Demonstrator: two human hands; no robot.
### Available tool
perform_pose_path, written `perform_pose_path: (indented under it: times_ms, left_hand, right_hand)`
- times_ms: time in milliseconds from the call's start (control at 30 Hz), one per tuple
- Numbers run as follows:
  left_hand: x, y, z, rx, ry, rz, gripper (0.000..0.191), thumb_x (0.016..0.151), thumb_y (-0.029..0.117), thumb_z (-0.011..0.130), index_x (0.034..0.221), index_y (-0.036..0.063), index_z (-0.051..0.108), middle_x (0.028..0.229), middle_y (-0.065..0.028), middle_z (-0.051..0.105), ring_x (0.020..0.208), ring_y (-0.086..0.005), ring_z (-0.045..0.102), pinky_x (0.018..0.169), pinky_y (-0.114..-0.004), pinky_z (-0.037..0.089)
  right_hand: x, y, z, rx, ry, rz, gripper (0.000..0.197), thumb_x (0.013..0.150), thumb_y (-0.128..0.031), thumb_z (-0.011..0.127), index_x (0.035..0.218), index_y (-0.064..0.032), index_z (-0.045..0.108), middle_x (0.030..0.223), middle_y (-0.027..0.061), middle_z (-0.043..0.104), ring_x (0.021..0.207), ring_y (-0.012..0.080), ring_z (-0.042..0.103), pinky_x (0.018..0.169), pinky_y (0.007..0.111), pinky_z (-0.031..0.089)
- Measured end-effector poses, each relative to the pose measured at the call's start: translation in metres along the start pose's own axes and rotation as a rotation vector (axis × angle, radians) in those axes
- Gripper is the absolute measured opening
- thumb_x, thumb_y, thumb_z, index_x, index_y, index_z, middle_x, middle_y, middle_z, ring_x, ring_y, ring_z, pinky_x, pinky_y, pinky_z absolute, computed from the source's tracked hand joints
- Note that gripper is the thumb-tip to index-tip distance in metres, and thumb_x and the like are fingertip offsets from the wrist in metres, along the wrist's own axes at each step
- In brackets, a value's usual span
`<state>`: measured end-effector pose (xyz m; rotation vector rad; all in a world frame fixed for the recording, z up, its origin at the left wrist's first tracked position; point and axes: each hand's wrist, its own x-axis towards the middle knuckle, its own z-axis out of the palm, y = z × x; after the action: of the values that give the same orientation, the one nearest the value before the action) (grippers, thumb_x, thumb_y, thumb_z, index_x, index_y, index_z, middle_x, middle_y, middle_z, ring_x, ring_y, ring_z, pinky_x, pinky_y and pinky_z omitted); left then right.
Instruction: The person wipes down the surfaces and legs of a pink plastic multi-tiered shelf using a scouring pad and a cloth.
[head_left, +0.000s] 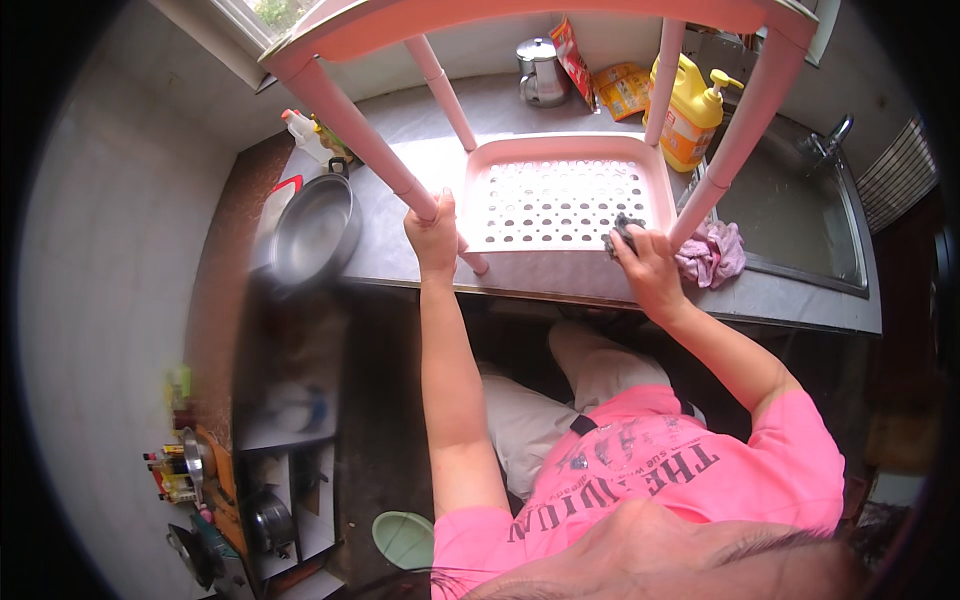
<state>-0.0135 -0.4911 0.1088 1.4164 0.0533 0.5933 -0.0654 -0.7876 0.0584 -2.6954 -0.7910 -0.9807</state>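
Observation:
A pink plastic tiered rack stands on the grey countertop (390, 225), its perforated lower shelf (562, 202) low over the surface and its upper tier (540, 19) close to the camera. My left hand (435, 232) is wrapped around the rack's front left post (367, 150). In the fingers of my right hand (649, 266) is a dark grey scouring pad (624, 229), at the shelf's front right corner beside the front right post (720, 165). A crumpled pink cloth (712, 255) lies just right of that hand.
Right of the rack is a steel sink (795, 217) with a tap (829, 142). A yellow pump jug (682, 120), food packets (621, 88) and a metal pitcher (543, 75) stand behind. At left sits a frying pan (315, 229); a green basin (405, 538) is on the floor.

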Motion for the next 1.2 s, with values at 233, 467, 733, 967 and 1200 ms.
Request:
perform_pose_path:
  times_ms: [233, 467, 733, 967, 1200]
  left_hand:
    - [0.001, -0.001, 0.008, 0.040, 0.050, -0.048, 0.022, 0.087, 0.010, 0.060, 0.067, 0.0042, 0.052, 0.060, 0.0019, 0.049, 0.052, -0.0059, 0.044, 0.049, -0.023, 0.036]
    - [0.003, 0.002, -0.001, 0.071, 0.031, -0.049, 0.022, 0.087, 0.009, 0.060, 0.067, 0.0049, 0.052, 0.060, 0.0009, 0.050, 0.053, -0.0071, 0.044, 0.052, -0.024, 0.036]
    - [-0.012, 0.008, 0.006, 0.544, 0.286, 0.311, 0.018, 0.085, 0.013, 0.065, 0.091, 0.0019, 0.052, 0.084, -0.0081, 0.054, 0.075, -0.0187, 0.050, 0.074, -0.032, 0.042]
    - [-0.081, -0.002, 0.075, 0.815, -0.493, 0.502, 0.042, 0.080, 0.024, 0.069, 0.117, 0.0063, 0.058, 0.115, -0.0153, 0.055, 0.107, -0.0336, 0.050, 0.094, -0.042, 0.039]
    - [-0.066, 0.002, 0.104, 0.809, -0.784, 0.157, 0.036, 0.074, 0.028, 0.074, 0.105, 0.0100, 0.067, 0.103, -0.0109, 0.056, 0.093, -0.0275, 0.058, 0.082, -0.035, 0.047]
  right_hand:
    - [0.088, -0.135, 0.091, 0.170, -0.036, -0.090, 0.021, 0.077, -0.012, 0.051, 0.096, -0.0039, 0.055, 0.096, 0.0090, 0.049, 0.093, 0.0231, 0.046, 0.083, 0.034, 0.038]
    - [0.042, -0.057, 0.050, 0.089, -0.068, -0.180, 0.044, 0.075, -0.010, 0.055, 0.119, -0.0059, 0.053, 0.104, 0.0090, 0.050, 0.095, 0.0223, 0.050, 0.081, 0.032, 0.043]
    - [0.032, 0.008, -0.013, 0.530, -0.098, 0.086, 0.052, 0.069, -0.007, 0.071, 0.118, -0.0073, 0.055, 0.105, 0.0109, 0.055, 0.098, 0.0312, 0.051, 0.087, 0.039, 0.043]
    - [0.049, 0.004, -0.016, 0.615, -0.020, -0.011, 0.066, 0.067, -0.006, 0.074, 0.126, -0.0091, 0.048, 0.119, 0.0127, 0.056, 0.109, 0.0332, 0.050, 0.092, 0.039, 0.042]
    - [0.004, 0.061, -0.051, 0.529, 0.609, 0.279, 0.040, 0.071, -0.010, 0.078, 0.099, -0.0030, 0.049, 0.087, 0.0116, 0.053, 0.081, 0.0269, 0.054, 0.070, 0.035, 0.044]
